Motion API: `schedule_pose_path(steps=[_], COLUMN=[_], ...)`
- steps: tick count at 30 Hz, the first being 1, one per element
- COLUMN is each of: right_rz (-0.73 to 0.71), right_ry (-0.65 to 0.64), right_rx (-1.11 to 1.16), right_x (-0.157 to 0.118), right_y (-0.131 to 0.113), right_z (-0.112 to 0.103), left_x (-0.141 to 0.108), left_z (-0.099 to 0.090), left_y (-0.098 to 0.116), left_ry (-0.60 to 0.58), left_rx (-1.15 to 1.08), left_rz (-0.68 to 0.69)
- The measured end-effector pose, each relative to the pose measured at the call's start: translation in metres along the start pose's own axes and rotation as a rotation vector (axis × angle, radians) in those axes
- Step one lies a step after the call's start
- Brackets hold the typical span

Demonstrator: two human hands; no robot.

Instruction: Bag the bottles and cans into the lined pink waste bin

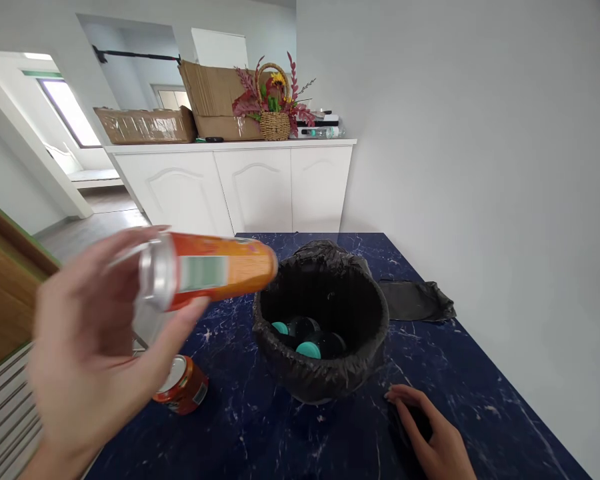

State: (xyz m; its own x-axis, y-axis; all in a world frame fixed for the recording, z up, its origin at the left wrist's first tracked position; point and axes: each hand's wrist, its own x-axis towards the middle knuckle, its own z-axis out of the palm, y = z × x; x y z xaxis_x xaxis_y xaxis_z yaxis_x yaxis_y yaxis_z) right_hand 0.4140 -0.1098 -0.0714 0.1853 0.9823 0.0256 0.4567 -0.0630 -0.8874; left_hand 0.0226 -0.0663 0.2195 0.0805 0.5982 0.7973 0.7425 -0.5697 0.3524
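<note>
My left hand [95, 333], blurred by motion, grips an orange and red drink can [225, 267] by its silver end. The can lies sideways in the air, its far end near the left rim of a bin lined with a black plastic bag [325, 373]. Inside the bin are dark, bottle-like things with teal caps [309, 350]. Below my left hand another red-orange can [187, 390] stands upright on the table. My right hand [430, 430] rests on the tabletop to the right of the bin, fingers loosely bent, with nothing seen in it.
The dark blue marbled table [280, 440] carries a folded black plastic bag [415, 300] behind the bin, near the right wall. Beyond it, a white cabinet [260, 187] bears cardboard boxes [147, 127] and a flower basket [275, 125]. A slatted metal rack [10, 407] stands at the left.
</note>
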Motion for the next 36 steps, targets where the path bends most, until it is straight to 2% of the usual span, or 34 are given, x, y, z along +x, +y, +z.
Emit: schedule_pose_path(steps=[2,4,6,8,11,15,19,23,26,29,36], right_rz=[-0.009,-0.021,-0.026,-0.020,-0.001,0.030,0.029,0.037,0.045,0.046,0.037], right_ry=[-0.021,-0.001,0.011,0.005,-0.018,-0.024,0.003,-0.006,-0.012,-0.023,-0.036], right_rx=[0.005,0.014,0.024,0.029,0.038,0.051,0.043,0.019,0.000,-0.028,-0.052], right_x=[0.001,0.001,0.000,0.000,0.000,0.002,0.002,0.001,0.001,0.001,0.000], right_y=[0.002,0.002,0.001,0.000,0.001,0.005,0.004,0.003,0.005,0.009,0.010], right_z=[-0.001,-0.001,-0.001,0.000,-0.001,-0.003,-0.002,-0.001,0.000,0.000,-0.002], left_x=[0.015,0.025,0.028,0.027,0.018,-0.009,-0.058,-0.112,-0.141,-0.160,-0.177], left_z=[0.018,0.036,0.049,0.053,0.039,0.005,-0.021,-0.035,-0.037,-0.031,-0.011], left_y=[0.010,0.012,0.008,0.003,-0.006,-0.026,-0.072,-0.119,-0.135,-0.135,-0.133], left_ry=[-0.092,-0.271,-0.425,-0.493,-0.437,-0.382,-0.463,-0.481,-0.517,-0.554,-0.467], left_rx=[-0.105,-0.118,-0.077,-0.046,0.017,0.167,0.326,0.371,0.341,0.305,0.332], left_rz=[0.074,0.126,0.114,0.049,-0.057,-0.097,-0.168,-0.196,-0.265,-0.325,-0.407])
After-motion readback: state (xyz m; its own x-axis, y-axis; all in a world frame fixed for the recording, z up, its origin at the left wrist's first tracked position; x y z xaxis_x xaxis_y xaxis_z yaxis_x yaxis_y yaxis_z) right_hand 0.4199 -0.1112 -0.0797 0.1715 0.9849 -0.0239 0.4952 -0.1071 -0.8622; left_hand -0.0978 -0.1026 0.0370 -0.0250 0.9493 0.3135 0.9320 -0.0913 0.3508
